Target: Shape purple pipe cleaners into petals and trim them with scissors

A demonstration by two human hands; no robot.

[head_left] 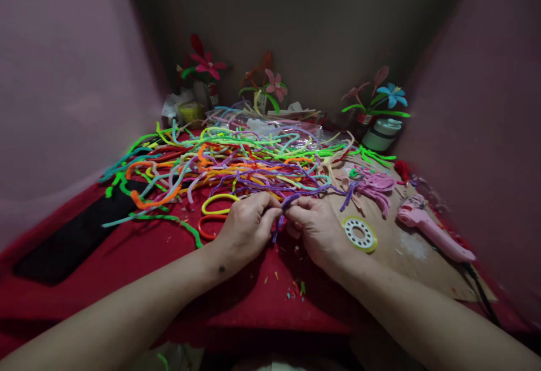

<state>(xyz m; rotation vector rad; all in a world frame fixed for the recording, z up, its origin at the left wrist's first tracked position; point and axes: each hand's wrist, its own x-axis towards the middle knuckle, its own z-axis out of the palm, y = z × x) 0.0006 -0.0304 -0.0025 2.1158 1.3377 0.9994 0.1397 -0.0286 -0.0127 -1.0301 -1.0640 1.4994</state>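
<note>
My left hand (247, 224) and my right hand (315, 227) meet at the middle of a red cloth (127, 247). Both are closed in a pinch on the same purple pipe cleaner (291, 199), which bends between the fingertips and hangs down a little between the hands. Just beyond the hands lies a big tangled heap of pipe cleaners (236, 159) in several colours. A yellow loop (217, 204) and an orange loop (208, 225) lie flat beside my left hand.
A pink glue gun (431, 227) and a round yellow-rimmed disc (359, 233) rest on a brown board (418, 264) at the right. Pipe-cleaner flowers (270, 86) in small pots and a white jar (380, 133) stand along the back. A black strip (80, 230) lies left.
</note>
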